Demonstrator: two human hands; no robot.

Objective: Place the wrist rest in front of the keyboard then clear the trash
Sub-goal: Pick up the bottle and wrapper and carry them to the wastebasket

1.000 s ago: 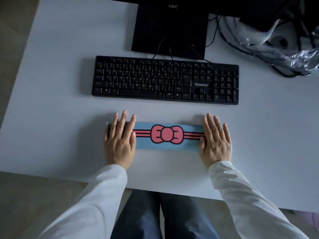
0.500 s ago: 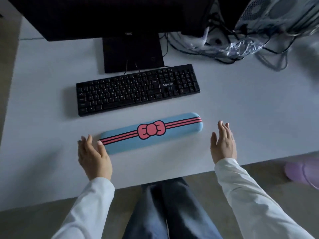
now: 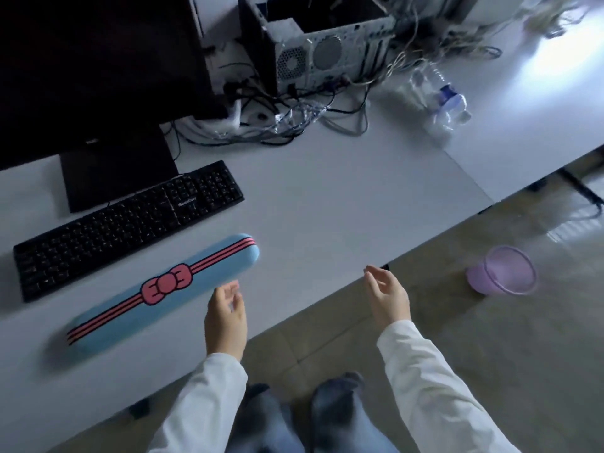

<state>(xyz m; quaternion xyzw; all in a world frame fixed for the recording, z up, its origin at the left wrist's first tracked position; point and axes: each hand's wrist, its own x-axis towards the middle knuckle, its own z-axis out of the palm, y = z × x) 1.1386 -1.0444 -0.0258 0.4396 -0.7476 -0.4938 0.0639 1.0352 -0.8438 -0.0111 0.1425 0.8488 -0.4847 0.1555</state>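
Note:
The blue wrist rest (image 3: 202,273) with a pink bow lies on the white desk (image 3: 327,207), just in front of the black keyboard (image 3: 130,220) and parallel to it. My left hand (image 3: 225,318) hovers off the rest's right end, fingers loosely apart, holding nothing. My right hand (image 3: 387,295) hangs empty over the desk's front edge, fingers apart. Crumpled clear plastic wrap (image 3: 294,122) lies among the cables at the back. A clear plastic bottle (image 3: 438,99) with a blue cap lies on its side farther right.
A dark monitor (image 3: 98,76) stands behind the keyboard. An open computer case (image 3: 320,44) with tangled cables sits at the back. A purple bin (image 3: 505,274) stands on the floor to the right of the desk.
Both hands have come off the wrist rest and drawn back toward the desk edge. The view has swung right, bringing the bottle, computer case and purple bin into sight.

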